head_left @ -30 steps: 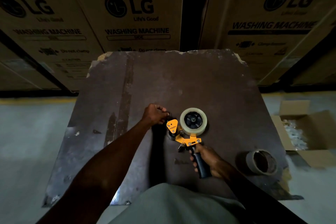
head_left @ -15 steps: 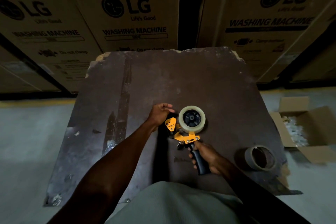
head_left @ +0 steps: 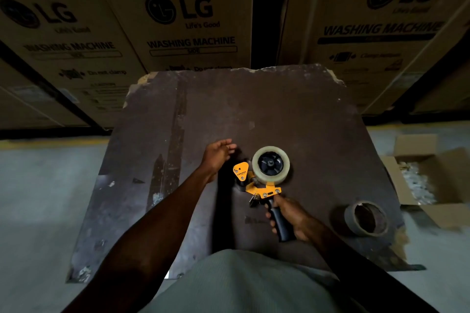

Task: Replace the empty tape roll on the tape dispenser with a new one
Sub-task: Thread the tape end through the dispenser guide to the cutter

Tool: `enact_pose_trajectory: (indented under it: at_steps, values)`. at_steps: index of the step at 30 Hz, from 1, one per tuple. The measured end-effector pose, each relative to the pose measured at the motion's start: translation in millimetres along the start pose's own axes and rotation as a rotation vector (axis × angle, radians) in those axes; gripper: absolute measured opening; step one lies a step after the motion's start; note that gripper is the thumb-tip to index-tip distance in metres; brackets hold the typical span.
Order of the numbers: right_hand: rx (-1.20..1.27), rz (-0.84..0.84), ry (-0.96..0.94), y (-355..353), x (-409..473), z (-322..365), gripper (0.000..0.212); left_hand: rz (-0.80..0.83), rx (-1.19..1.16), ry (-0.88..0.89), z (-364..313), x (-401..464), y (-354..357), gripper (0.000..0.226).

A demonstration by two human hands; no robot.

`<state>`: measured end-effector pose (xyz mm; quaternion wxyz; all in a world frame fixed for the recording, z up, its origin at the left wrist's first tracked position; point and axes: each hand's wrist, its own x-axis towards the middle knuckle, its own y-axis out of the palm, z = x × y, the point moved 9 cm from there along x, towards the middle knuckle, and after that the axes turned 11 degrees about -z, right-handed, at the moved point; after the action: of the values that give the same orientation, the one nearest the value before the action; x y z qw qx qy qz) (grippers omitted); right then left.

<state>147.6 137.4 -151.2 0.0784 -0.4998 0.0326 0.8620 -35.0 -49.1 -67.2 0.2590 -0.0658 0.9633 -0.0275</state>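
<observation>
Your right hand is wrapped around the black handle of the one tape dispenser, which lies near the middle of the tabletop with one full clear roll mounted. Your left hand hovers loose-fingered just beside its yellow front, holding nothing. One empty core stands near the right edge.

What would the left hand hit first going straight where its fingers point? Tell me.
Probably nothing: the left hand points up-right across bare board, passing above the tape roll.
</observation>
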Motion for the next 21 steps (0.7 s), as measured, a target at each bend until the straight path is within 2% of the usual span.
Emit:
enact_pose_trajectory:
  at_steps: [4,11,13,16,18,21]
  values:
    - [0.029,0.003,0.006,1.7,-0.6,-0.4,0.030,-0.087,0.018,0.059,8.6,-6.9,-15.6,0.031]
    - [0.029,0.002,0.015,4.1,-4.4,0.4,0.027,-0.263,0.189,0.286,43.8,-53.7,-43.6,0.026]
    - [0.025,-0.002,0.012,4.5,-6.6,2.1,0.025,-0.233,0.220,0.327,57.6,-72.7,-41.5,0.024]
    - [0.023,-0.003,-0.002,5.6,-9.7,3.7,0.027,-0.067,0.246,0.340,78.4,-95.7,-23.2,0.007]
    - [0.021,-0.007,-0.011,6.2,-11.6,5.3,0.027,0.008,0.285,0.334,87.8,-104.5,-12.1,0.011]
    - [0.023,-0.010,-0.019,6.3,-12.8,6.5,0.027,0.000,0.353,0.400,86.2,-107.1,-5.3,0.019]
